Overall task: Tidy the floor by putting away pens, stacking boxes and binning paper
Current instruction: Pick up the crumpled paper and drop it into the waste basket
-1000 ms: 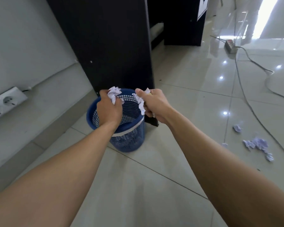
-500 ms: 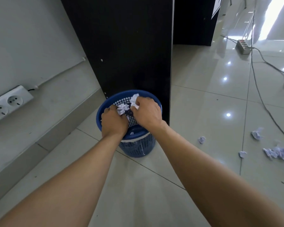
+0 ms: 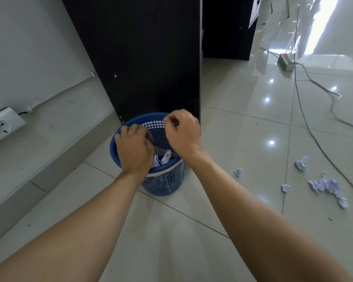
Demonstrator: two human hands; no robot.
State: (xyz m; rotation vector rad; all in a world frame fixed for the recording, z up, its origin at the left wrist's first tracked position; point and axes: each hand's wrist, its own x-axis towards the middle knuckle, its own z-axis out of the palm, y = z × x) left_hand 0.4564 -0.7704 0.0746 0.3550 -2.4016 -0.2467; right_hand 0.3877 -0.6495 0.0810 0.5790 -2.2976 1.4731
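Note:
A blue mesh waste basket (image 3: 165,185) stands on the tiled floor against a black cabinet panel. Crumpled white paper (image 3: 163,158) lies inside it. My left hand (image 3: 135,148) hangs over the basket's near left rim, fingers loosely curled down and holding nothing. My right hand (image 3: 183,133) hovers over the far right rim, fingers relaxed and empty. Several crumpled paper scraps lie on the floor to the right: one small ball (image 3: 238,172) closest to the basket, another scrap (image 3: 285,188), and a torn cluster (image 3: 326,185) further right.
The black cabinet (image 3: 151,58) rises right behind the basket. A wall socket (image 3: 2,123) sits low on the left wall. A power strip (image 3: 286,62) and its grey cables (image 3: 314,84) trail over the glossy tiles at the right.
Both hands carried paper balls over the basket and let them go; the paper now lies inside. My view has moved closer to the basket.

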